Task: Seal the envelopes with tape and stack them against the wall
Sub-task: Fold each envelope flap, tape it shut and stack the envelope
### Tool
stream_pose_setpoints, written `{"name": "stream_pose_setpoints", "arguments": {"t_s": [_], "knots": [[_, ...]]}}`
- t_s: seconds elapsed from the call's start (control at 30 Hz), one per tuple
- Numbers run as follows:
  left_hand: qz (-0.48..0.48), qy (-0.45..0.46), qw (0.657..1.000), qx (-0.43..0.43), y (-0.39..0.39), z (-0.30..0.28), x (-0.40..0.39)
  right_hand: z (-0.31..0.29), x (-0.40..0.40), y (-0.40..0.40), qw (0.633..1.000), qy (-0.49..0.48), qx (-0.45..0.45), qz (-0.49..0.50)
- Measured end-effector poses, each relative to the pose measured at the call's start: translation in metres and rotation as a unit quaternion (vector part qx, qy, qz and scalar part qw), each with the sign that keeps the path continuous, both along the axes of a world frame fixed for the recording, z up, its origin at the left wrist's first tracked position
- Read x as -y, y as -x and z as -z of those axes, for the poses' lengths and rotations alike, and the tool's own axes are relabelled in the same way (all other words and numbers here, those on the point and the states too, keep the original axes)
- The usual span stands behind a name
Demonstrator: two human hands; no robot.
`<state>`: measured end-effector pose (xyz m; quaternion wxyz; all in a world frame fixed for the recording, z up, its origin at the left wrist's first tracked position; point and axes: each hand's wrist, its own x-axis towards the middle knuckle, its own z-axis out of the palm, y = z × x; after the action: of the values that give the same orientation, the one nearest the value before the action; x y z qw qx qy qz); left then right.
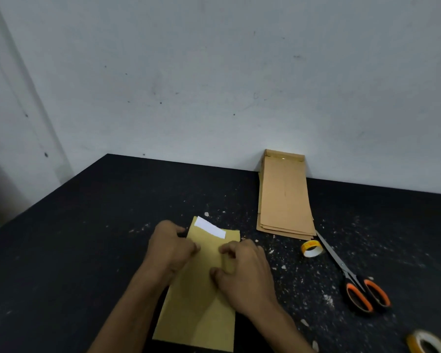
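A tan envelope [201,299] lies lengthwise on the black table in front of me, with a white strip [210,227] showing at its far end. My left hand [169,247] has its fingers curled on the envelope's upper left edge. My right hand [242,271] pinches the envelope near its middle right. A stack of brown envelopes [284,197] leans against the wall at the back right. A small yellow tape roll [312,248] stands just in front of that stack.
Scissors with orange and black handles [362,289] lie at the right. A second tape roll [427,343] sits at the bottom right corner. White scraps speckle the table [87,225]. The wall [214,72] runs along the table's far edge.
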<state>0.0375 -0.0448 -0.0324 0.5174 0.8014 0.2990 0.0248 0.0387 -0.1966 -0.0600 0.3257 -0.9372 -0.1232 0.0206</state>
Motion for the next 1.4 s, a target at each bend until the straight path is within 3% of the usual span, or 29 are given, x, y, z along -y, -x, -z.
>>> {"name": "stream_pose_setpoints", "arguments": {"t_s": [0.13,0.27,0.4,0.53,0.67,0.8,1.0,1.17,1.3,1.4], "knots": [[0.054,0.095,0.992,0.061,0.004,-0.006,0.004,0.001,0.008,-0.002,0.991,-0.131,0.011,0.029],[0.121,0.178,0.968,0.127,0.014,-0.02,0.006,-0.015,0.023,-0.01,0.957,-0.265,0.095,0.064],[0.188,0.208,0.943,0.18,0.02,-0.035,0.009,-0.04,0.035,-0.016,0.932,-0.352,0.082,0.012],[0.196,0.229,0.929,0.213,0.022,-0.047,0.014,-0.055,0.039,-0.014,0.908,-0.416,0.052,-0.029],[0.143,0.269,0.924,0.23,0.018,-0.056,0.021,-0.06,0.04,-0.01,0.896,-0.435,0.059,-0.066],[0.105,0.302,0.923,0.213,0.02,-0.066,0.03,-0.061,0.042,-0.007,0.91,-0.398,0.088,-0.07],[0.112,0.282,0.934,0.191,0.022,-0.072,0.039,-0.067,0.051,-0.008,0.921,-0.368,0.105,-0.07],[0.161,0.271,0.926,0.208,0.024,-0.074,0.039,-0.076,0.059,-0.006,0.919,-0.383,0.049,-0.08],[0.204,0.252,0.919,0.225,0.026,-0.075,0.042,-0.085,0.068,-0.005,0.9,-0.426,-0.069,-0.066],[0.228,0.234,0.916,0.234,0.025,-0.073,0.043,-0.089,0.071,-0.004,0.912,-0.394,-0.101,-0.043]]}}
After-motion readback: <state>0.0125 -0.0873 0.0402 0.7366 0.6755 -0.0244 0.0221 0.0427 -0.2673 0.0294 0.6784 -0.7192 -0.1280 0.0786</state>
